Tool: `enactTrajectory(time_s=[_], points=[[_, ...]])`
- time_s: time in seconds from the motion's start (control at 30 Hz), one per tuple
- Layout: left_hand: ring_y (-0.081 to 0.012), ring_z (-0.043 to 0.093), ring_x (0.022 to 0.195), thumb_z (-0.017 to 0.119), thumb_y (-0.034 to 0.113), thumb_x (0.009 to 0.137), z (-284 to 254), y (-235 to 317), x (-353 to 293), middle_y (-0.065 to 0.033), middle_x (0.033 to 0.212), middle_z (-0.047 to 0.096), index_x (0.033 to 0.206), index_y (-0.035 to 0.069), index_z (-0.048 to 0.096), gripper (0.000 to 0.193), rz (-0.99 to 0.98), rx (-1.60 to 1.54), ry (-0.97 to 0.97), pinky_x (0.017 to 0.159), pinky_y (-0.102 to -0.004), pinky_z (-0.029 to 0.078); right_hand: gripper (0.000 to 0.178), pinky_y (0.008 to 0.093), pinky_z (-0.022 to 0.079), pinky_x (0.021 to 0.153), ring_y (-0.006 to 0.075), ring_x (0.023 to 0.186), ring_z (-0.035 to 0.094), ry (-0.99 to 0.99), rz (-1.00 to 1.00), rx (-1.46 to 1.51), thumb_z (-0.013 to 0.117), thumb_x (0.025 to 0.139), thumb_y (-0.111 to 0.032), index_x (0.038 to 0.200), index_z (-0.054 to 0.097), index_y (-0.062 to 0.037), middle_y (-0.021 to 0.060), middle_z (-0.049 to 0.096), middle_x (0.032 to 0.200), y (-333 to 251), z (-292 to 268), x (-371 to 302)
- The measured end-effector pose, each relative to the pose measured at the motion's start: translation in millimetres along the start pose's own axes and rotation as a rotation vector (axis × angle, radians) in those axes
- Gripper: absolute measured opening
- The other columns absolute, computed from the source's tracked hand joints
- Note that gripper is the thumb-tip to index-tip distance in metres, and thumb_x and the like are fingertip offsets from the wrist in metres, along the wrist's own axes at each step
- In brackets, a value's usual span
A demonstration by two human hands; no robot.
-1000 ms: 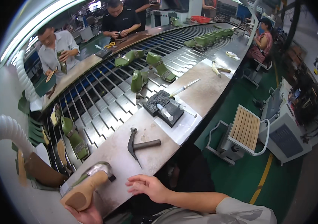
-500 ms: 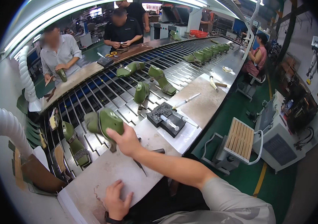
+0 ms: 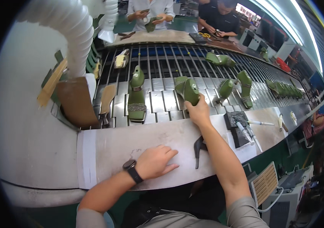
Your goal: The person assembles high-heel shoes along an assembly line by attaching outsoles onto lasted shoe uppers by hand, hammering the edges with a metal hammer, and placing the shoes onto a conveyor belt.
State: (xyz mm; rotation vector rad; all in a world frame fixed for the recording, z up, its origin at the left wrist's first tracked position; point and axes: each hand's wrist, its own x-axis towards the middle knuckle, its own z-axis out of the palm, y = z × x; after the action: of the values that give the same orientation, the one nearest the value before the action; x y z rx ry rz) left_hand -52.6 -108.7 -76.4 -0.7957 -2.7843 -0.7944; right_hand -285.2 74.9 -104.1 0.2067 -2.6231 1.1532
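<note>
Green shoe last (image 3: 188, 90) sits at the near edge of the slatted conveyor (image 3: 158, 102), gripped from below by the right hand (image 3: 198, 113), whose fingers curl around its lower end. Left hand (image 3: 155, 162) lies flat and empty, fingers spread, on the grey workbench (image 3: 131, 140), a dark watch (image 3: 131, 170) on its wrist. Beneath the right forearm a hammer (image 3: 198, 150) rests on the bench, a black tool tray (image 3: 237, 127) lies just to the right, another green last (image 3: 136, 93) stands on the belt to the left, and a white ribbed hose (image 3: 72, 30) hangs over the far left.
</note>
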Motion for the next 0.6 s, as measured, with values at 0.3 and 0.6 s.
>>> enactTrajectory(time_s=[0.3,0.6], points=[[-0.0262,0.069,0.081,0.079,0.035,0.090,30,-27,7,-0.0040,0.089,0.068,0.107,0.010,0.074,0.030,-0.035,-0.175,0.201,0.071,-0.0407,0.055,0.024,0.0323,0.054,0.065,0.0155,0.065,0.068,-0.060,-0.062,0.223,0.077,0.094,-0.021,0.088,0.072,0.0022,0.0087,0.072,0.071,-12,-24,-66],[-0.0263,0.070,0.088,0.079,0.034,0.090,25,-23,5,-0.0055,0.096,0.070,0.112,0.011,0.073,0.032,-0.101,-0.215,0.161,0.075,-0.0402,0.057,0.025,0.0288,0.051,0.065,0.0112,0.065,0.065,-0.113,-0.040,0.252,0.075,0.096,-0.019,0.086,0.071,0.0034,0.0067,0.072,0.071,-8,-26,-64]])
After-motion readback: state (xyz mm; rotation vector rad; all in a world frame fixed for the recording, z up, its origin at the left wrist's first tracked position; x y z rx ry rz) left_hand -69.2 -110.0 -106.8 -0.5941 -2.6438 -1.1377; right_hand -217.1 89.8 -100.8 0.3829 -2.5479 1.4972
